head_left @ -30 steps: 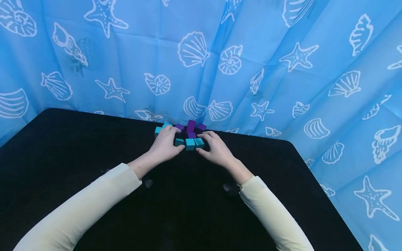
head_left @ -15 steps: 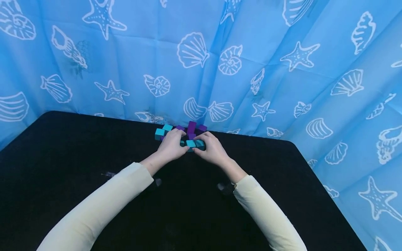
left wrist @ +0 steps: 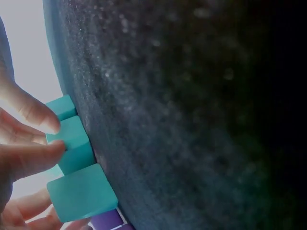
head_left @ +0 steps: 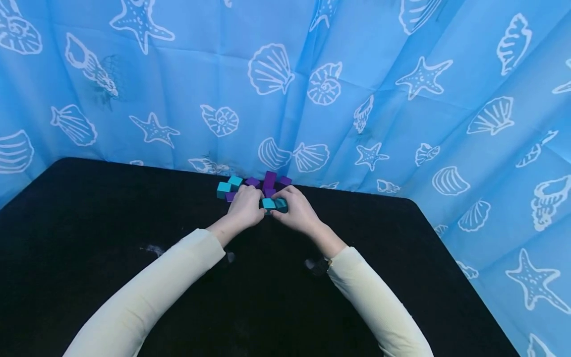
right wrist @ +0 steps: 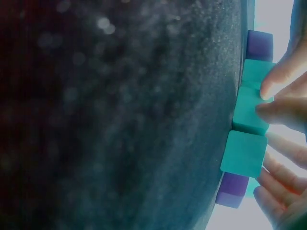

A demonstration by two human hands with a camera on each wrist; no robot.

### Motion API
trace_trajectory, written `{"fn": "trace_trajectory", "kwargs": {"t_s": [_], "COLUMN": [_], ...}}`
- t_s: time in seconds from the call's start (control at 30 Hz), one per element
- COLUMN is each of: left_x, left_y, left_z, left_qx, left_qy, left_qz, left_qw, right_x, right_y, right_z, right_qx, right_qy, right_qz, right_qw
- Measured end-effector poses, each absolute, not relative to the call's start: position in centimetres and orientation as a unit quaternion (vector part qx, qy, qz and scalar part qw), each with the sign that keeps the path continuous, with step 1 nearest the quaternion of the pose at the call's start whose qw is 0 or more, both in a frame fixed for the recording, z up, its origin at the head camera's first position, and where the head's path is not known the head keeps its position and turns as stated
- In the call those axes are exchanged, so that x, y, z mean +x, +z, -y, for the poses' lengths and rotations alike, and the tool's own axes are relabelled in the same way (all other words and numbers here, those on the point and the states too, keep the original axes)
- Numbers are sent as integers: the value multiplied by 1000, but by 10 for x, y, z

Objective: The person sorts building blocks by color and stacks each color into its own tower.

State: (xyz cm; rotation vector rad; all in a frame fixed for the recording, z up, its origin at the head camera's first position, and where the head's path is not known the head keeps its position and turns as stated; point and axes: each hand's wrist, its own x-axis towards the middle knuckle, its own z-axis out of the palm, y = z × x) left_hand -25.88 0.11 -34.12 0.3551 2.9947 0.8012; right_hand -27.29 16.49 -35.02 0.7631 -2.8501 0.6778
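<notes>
Head view's got both hands in close on a bunch of small solid-coloured blocks, right up near the far edge of a black worktop. The left hand has its fingers curled round a teal cube with smooth faces, which it pretty much hides from the head cam. The right hand has its fingers wrapped round another smooth teal cube. Sandwiched between those two is the middle teal cube, so it's a front row of three, side by side. Both thumbs come in at the front of that middle one; can't really tell how hard anything's being squeezed.

Just behind the row there's a small purple block, then a taller-looking purple block, with a purple cube to its left and another to its right. Past the left hand sit two more teal cubes, plus a partly hidden purple block. Backdrop's a blue curtain with white shells and starfish.
</notes>
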Motion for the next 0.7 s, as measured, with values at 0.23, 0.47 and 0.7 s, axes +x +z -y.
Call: {"fn": "trace_trajectory", "kwargs": {"t_s": [0.23, 0.47, 0.7], "left_x": [-262, -259, -253], "left_y": [-340, -331, -328], "left_z": [-1, 2, 7], "left_qx": [112, 119, 124], "left_qy": [278, 300, 338], "left_qz": [-954, -946, -933], "left_qw": [6, -23, -19], "right_x": [-274, -274, -270], "right_y": [-347, -342, -342], "right_z": [-164, -166, -169], "right_qx": [259, 280, 283], "right_qy": [220, 234, 278], "right_qz": [939, 927, 914], "right_qw": [57, 90, 88]}}
